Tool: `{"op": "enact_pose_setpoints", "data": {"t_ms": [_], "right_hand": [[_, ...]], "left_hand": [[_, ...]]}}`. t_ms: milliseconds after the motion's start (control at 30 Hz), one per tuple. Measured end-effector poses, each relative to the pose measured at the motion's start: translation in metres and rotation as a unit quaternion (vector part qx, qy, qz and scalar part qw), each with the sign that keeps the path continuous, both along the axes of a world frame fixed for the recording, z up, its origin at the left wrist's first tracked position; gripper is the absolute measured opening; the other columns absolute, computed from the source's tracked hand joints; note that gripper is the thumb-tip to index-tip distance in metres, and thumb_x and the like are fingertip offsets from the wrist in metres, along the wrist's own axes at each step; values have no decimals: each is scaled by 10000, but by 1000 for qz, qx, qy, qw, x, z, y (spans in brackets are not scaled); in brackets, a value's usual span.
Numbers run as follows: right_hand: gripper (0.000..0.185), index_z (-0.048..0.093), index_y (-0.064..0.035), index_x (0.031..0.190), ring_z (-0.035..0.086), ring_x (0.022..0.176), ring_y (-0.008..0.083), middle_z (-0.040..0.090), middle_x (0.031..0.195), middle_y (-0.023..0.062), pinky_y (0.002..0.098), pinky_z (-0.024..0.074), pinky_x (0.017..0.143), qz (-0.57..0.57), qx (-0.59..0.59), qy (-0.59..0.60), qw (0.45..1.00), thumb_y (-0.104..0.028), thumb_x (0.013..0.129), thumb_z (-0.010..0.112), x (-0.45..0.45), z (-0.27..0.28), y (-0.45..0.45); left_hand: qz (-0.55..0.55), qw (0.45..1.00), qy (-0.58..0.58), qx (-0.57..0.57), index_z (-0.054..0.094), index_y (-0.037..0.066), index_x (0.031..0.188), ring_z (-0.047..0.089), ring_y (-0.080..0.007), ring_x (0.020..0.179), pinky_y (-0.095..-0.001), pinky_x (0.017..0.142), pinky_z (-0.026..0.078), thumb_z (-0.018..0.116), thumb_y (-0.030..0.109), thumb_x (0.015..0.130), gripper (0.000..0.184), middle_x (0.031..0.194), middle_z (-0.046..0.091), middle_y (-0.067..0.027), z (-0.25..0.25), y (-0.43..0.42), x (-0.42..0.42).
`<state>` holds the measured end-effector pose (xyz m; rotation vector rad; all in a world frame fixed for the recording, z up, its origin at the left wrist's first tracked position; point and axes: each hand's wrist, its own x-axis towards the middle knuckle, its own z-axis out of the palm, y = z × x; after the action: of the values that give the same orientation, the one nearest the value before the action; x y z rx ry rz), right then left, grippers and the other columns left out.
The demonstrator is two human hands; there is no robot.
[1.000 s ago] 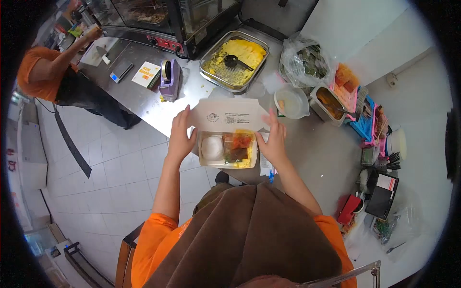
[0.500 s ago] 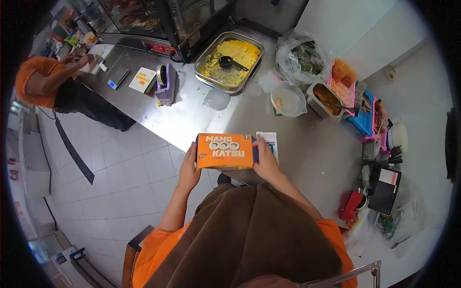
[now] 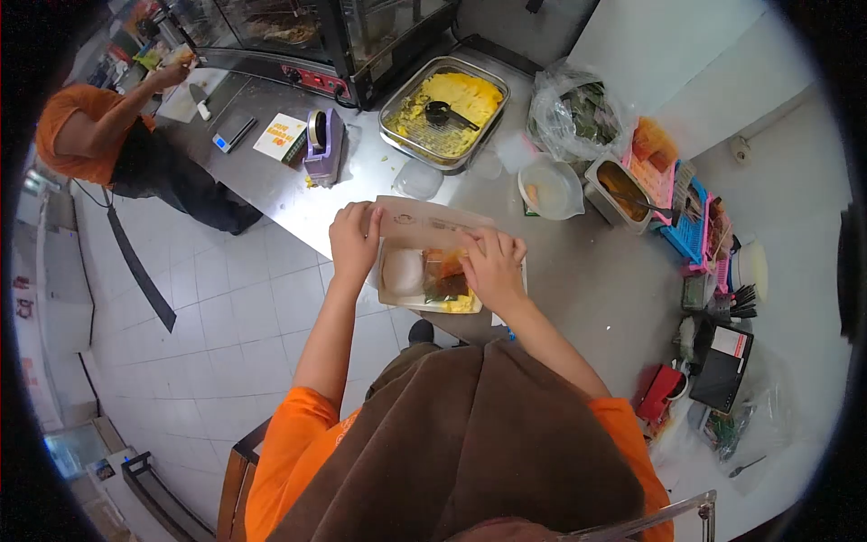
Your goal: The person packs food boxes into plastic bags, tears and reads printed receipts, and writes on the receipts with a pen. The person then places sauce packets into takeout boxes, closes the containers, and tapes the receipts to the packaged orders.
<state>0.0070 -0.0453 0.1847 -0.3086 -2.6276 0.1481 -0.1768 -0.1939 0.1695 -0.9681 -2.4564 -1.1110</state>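
A paper food box stands at the counter's edge with its lid raised and tilted back. Inside lie a white round mound on the left, a clear sachet of reddish-brown food on the right, and yellow food at the lower right corner. My left hand grips the lid and the box's left side, thumb against the lid. On the right, my right hand holds the lid's edge with bent fingers, its fingertips over the box beside the sachet.
A metal tray of yellow food with a black spoon stands behind, beside a purple tape dispenser. To the right are a clear bowl, a metal container and a blue basket. A person stands far left.
Half a second ago the box was shut, its orange printed lid facing up. The lid is now lifted, showing the food, and my hands have moved up along it.
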Motion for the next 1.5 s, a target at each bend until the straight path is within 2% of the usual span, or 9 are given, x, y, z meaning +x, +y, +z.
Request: {"op": "enact_pose_setpoints", "data": {"t_ms": [233,333,467,600,667,967,1233,1433,1500], "right_hand": [[159,525,-64,919,492,912,193,549,916,69,351,323,831,67,-219,-19,973,-131,781,567,0,-12,17],[120,490,-46,941,540,826,112,588,866,41,260,395,756,35,-660,-88,745,-123,852,512,0,0,22],[135,486,-34,922,563,710,147,590,783,46,275,441,663,71,-745,-114,653,-143,854,528,-3,-3,24],[250,496,-27,961,540,809,236,567,882,115,326,420,751,-48,-360,-43,931,-155,775,603,0,10,1],[306,499,-23,982,513,909,290,543,991,160,364,395,807,-151,-71,97,981,-150,734,626,4,14,-7],[318,432,-55,970,492,961,336,518,1038,187,390,387,807,-16,-173,-48,984,-86,701,599,45,-10,3],[410,348,-56,1110,585,865,341,578,866,207,357,440,710,-110,-556,-37,823,-97,768,570,26,-54,1],[373,447,-97,1194,580,863,181,606,967,115,291,439,730,-56,-508,-76,856,-49,826,488,21,-33,4],[359,482,-116,1145,573,846,302,598,914,172,361,446,715,-37,-467,-36,883,-60,791,500,21,-28,5]], "left_hand": [[7,1000,-28,2,584,4,816,531,-294,727,-385,637,412,549,214,813,212,774,576,-115,-3,-3,6],[-3,999,-46,5,582,4,808,529,-294,725,-384,637,411,547,214,817,213,769,576,-119,1,-5,8],[-19,998,-59,15,584,5,804,528,-296,728,-380,642,412,547,212,819,210,764,574,-122,-1,-6,6],[-45,996,-81,17,590,7,804,525,-294,737,-372,659,413,553,189,813,186,760,572,-121,0,-11,5],[-77,994,-82,9,599,10,819,522,-293,737,-368,669,413,554,168,806,164,776,576,-117,3,-15,5],[-132,961,-183,-162,491,6,1155,470,-358,1074,-373,887,410,480,26,787,369,1185,483,-197,-11,-63,36],[-75,920,-383,37,454,-84,1159,571,-287,979,-315,824,434,452,79,813,383,1027,569,-252,-28,-46,58],[-59,910,-411,-13,490,-10,1159,617,-233,816,-302,721,460,474,122,836,349,915,609,-224,-3,-45,47],[-61,912,-405,-12,485,26,1180,615,-239,825,-304,724,457,472,115,838,354,926,605,-225,-2,-45,48]]}}
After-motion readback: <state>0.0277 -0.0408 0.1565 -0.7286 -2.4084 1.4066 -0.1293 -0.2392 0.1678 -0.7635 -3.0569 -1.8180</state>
